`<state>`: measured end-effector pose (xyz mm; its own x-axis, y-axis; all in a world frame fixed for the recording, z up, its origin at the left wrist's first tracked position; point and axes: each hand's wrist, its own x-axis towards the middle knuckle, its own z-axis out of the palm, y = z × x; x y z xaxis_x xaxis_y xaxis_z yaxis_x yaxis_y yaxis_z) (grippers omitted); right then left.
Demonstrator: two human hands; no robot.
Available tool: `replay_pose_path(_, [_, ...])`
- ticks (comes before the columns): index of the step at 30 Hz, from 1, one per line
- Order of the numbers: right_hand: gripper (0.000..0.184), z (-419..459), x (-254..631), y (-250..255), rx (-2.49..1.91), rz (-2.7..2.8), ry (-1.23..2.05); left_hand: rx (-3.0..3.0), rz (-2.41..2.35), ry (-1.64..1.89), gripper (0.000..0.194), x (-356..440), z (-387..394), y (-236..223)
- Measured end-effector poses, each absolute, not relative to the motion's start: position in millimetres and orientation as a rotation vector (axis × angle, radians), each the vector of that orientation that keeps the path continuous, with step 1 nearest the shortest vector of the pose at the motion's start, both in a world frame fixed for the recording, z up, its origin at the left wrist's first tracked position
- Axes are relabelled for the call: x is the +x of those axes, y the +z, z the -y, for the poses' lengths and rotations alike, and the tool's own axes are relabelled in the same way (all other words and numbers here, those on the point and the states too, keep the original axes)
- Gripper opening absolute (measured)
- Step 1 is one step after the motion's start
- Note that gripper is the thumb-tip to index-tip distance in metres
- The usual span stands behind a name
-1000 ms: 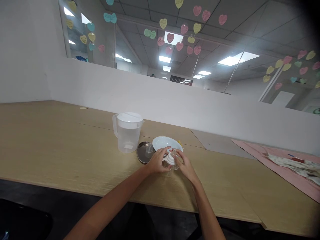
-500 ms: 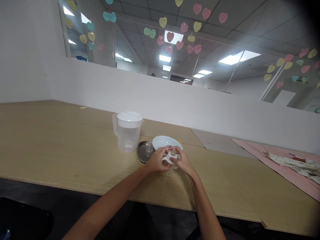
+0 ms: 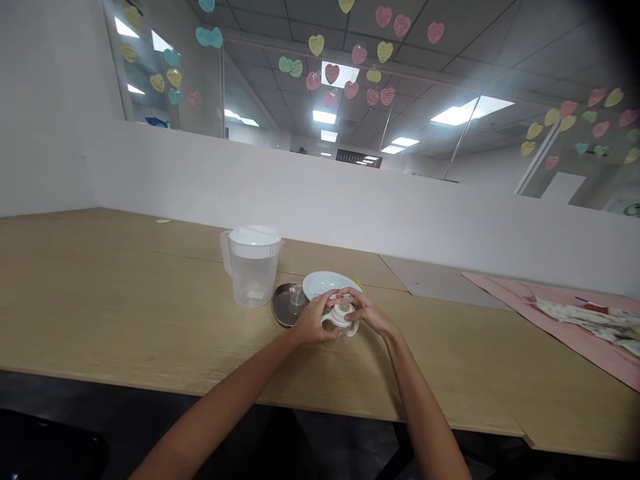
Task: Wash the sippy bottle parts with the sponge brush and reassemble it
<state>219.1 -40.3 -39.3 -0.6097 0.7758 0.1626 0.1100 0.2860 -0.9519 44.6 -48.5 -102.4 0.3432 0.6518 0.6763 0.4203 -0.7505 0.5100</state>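
Between my hands is a baby bottle (image 3: 342,317) with a clear nipple, a white collar and white side handles. My left hand (image 3: 315,321) grips it from the left, near one handle. Bent around the white collar from the right are the fingers of my right hand (image 3: 369,313). The bottle's lower body is clear and hard to make out against the table. Just behind the hands lies a white bowl (image 3: 325,280), partly covered by my fingers. A round metal dish (image 3: 283,310) with a small clear cap (image 3: 297,296) in it is left of them.
A lidded clear plastic pitcher (image 3: 254,270) stands left of the metal dish. Something small and yellow (image 3: 358,283) shows behind the bowl. On the right, a pink cloth (image 3: 535,317) carries patterned fabric and a pen. The table's front edge (image 3: 280,401) runs below my forearms.
My right hand has shifted round the bottle's collar, its wrist now bent higher and further right, uncovering the right handle. My left hand keeps its grip. The view has turned slightly.
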Motion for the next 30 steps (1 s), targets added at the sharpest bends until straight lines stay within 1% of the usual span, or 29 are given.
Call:
replay_pose_path(2, [0.040,41,219,-39,-0.817,1.961,1.302,2.361,-0.963,1.362,0.081,45,49,-102])
replay_pose_path(4, [0.040,44,215,-44,-0.893,1.971,1.156,2.362,-0.988,1.356,0.080,45,49,-101])
replay_pose_path(6, [0.043,51,209,-51,-1.017,1.953,0.887,2.367,-1.019,1.349,0.079,45,50,-101])
replay_pose_path(9, [0.053,68,200,-60,-1.219,1.873,0.331,2.385,-1.045,1.341,0.077,46,50,-101])
replay_pose_path(10, [0.055,75,198,-62,-1.247,1.858,0.207,2.390,-1.045,1.340,0.076,45,50,-101])
replay_pose_path(12, [0.055,88,196,-61,-1.286,1.845,0.094,2.395,-1.043,1.340,0.075,45,50,-101])
replay_pose_path(16, [0.049,99,201,-52,-1.382,1.803,0.109,2.389,-1.043,1.315,0.074,43,50,-100])
replay_pose_path(19, [0.050,88,206,-49,-1.318,1.809,0.179,2.397,-1.038,1.317,0.075,43,50,-101])
replay_pose_path(20, [0.051,82,207,-50,-1.253,1.840,0.242,2.402,-1.027,1.326,0.075,43,50,-101])
replay_pose_path(23, [0.046,64,208,-55,-1.017,1.959,0.612,2.410,-0.997,1.361,0.075,43,49,-102])
replay_pose_path(25, [0.043,55,207,-61,-0.964,1.962,0.732,2.407,-1.002,1.360,0.075,44,49,-102])
replay_pose_path(27, [0.037,49,204,-66,-1.016,1.962,0.671,2.396,-1.020,1.347,0.075,44,50,-101])
replay_pose_path(30, [0.023,43,200,-69,-1.167,1.968,0.449,2.376,-1.041,1.342,0.075,44,52,-99])
